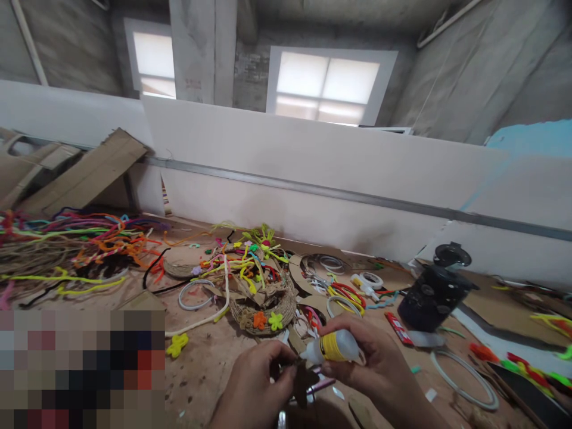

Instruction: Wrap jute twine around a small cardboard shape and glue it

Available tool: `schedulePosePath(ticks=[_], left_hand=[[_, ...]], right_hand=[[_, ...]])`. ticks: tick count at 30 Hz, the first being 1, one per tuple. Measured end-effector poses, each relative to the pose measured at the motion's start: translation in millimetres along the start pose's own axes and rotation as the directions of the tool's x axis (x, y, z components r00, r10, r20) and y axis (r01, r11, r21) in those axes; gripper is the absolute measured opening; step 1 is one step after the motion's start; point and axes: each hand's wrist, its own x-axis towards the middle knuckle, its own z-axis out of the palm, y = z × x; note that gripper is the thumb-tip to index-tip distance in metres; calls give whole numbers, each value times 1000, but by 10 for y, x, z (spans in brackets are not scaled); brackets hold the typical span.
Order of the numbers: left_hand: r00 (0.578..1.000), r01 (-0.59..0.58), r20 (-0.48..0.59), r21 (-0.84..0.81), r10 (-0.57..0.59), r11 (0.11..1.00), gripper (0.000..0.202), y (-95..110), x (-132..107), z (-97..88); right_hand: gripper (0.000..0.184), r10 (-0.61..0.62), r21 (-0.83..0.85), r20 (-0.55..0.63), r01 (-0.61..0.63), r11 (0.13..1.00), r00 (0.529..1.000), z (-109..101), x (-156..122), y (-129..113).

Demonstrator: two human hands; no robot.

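Note:
My right hand (pixel 364 360) is closed around a small white glue bottle (pixel 335 347) with a yellow label, tilted so its nozzle points left and down. Between the thumb and fingers of my left hand (pixel 261 378) is a dark brown star-shaped piece (pixel 305 384). The bottle's nozzle meets the piece's upper edge near my left fingertips; I cannot tell whether glue is coming out. Just beyond my hands sits a round twine-wrapped wreath (pixel 243 310) with orange and yellow-green flowers on its rim and a heap of coloured stems on it.
A black lidded bin (pixel 431 298) stands at the right, a red packet (pixel 398 329) beside it. White rings (pixel 465 378) and another glue bottle (pixel 364 286) lie about. A yellow flower (pixel 177 345) is on the left. Coloured pipe cleaners (pixel 93 244) pile up far left, before a white board (pixel 313 155).

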Motion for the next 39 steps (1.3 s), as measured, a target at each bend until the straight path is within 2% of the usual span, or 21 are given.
schedulePosePath(ticks=[4,12,26,31,35,39], left_hand=[[1000,0,-9,3,0,1000,24,-23,19,8],[1000,-5,-18,14,6,1000,23,-42,16,26],[1000,19,-15,-53,-20,998,22,10,-4,17],[1000,27,-11,-28,-28,999,23,26,16,4],[1000,18,-12,-2,-18,1000,23,10,30,1],[1000,8,-25,-12,-8,1000,23,-14,19,13]], right_hand=[[23,-79,-31,0,79,996,997,17,-13,54],[23,-111,-49,13,111,993,994,11,-18,40],[20,-60,24,-25,61,998,998,26,-17,78],[18,2,26,42,-3,1000,999,8,9,61],[25,84,62,68,-88,994,994,-12,12,5],[26,89,85,74,-95,992,993,-16,-6,-27]])
